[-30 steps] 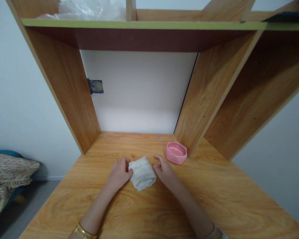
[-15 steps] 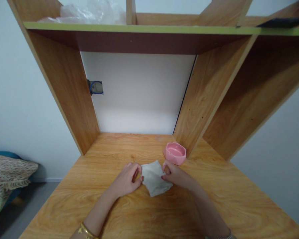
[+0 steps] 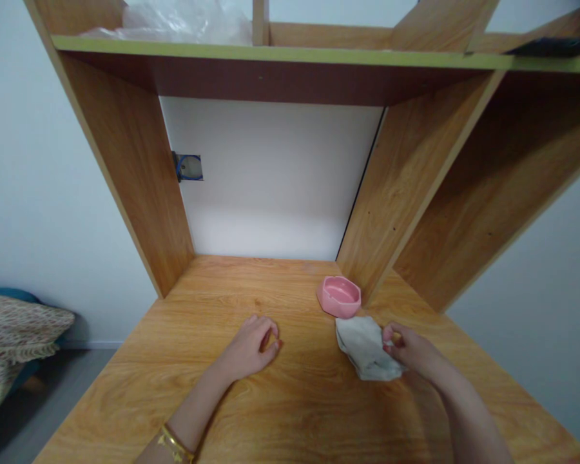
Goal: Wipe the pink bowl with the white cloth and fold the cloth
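A pale grey folded cloth is on the right part of the wooden desk, just in front of a pink ashtray. My right hand pinches the cloth by its right edge between thumb and fingers. My left hand rests on the desk to the left, with its fingers curled and a gap between thumb and forefinger. Nothing is in it. A gold bracelet circles my left wrist.
Wooden side panels rise from the desk on both sides, under a shelf with a yellow-green edge. A clear plastic bag lies on that shelf. An open wall socket box shows blue wire. A fringed blanket is at far left.
My right hand has moved right with the cloth, away from my left hand. The left hand has let go of the cloth's left edge and stays in about the same place.
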Demonstrator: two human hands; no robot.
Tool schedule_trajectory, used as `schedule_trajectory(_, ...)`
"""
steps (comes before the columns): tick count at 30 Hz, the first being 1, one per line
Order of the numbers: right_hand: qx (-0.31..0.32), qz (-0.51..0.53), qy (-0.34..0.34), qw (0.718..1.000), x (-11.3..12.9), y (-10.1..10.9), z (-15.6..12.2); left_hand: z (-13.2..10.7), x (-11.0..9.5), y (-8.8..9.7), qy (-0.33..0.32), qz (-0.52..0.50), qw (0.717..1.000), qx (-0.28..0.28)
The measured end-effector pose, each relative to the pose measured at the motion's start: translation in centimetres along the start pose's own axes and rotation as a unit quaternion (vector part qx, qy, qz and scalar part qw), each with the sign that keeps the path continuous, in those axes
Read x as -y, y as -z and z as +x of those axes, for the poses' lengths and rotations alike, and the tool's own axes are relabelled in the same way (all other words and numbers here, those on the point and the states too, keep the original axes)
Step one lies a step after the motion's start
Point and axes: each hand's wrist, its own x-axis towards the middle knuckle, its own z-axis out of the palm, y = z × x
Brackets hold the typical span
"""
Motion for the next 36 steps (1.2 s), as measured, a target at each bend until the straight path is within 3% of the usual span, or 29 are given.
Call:
schedule_trajectory(4, -0.01, -0.057, -0.027, 0.998, 0.5, 0.0, -0.4, 0.0, 0.3, -0.2, -0.005, 0.005, 1.0, -0.023)
schedule_trajectory(7, -0.111, -0.148, -0.061, 0.981, 2.4, 0.0, -0.8, 0.0, 0.8, -0.4, -0.001, 0.012, 0.999, -0.049)
schedule_trajectory(8, -0.153, -0.162, -0.042, 0.974, 3.3, -0.2, -0.9, 0.0, 0.9, -0.5, 0.004, 0.017, 0.998, -0.055)
schedule_trajectory(10, -0.189, -0.135, 0.062, 0.971, 5.6, -1.1, -0.9, 0.0, 1.3, -0.7, 0.02, 0.032, 0.998, -0.058)
schedule_trajectory(12, -0.153, -0.07, 0.178, 0.97, 8.2, -2.9, -0.8, 0.0, 1.7, -0.9, 0.04, 0.048, 0.997, -0.047)
schedule_trajectory(14, -0.095, -0.034, 0.247, 0.964, 10.6, -5.2, -0.6, 0.0, 2.0, -1.0, 0.055, 0.061, 0.996, -0.031)
schedule_trajectory(17, -0.036, -0.025, 0.267, 0.963, 13.2, -8.6, -0.1, -0.1, 2.3, -1.0, 0.065, 0.076, 0.995, -0.015)
schedule_trajectory(20, 0.013, -0.043, 0.248, 0.968, 14.0, -10.7, 0.3, -0.1, 2.3, -1.0, 0.062, 0.093, 0.994, 0.005)
schedule_trajectory(27, 0.027, -0.094, 0.245, 0.965, 13.5, -11.7, 0.5, 0.0, 2.0, -1.2, 0.059, 0.133, 0.988, 0.047)
schedule_trajectory(36, 0.011, -0.111, 0.246, 0.963, 13.8, -12.0, 0.1, 0.0, 2.0, -1.3, 0.058, 0.149, 0.985, 0.06)
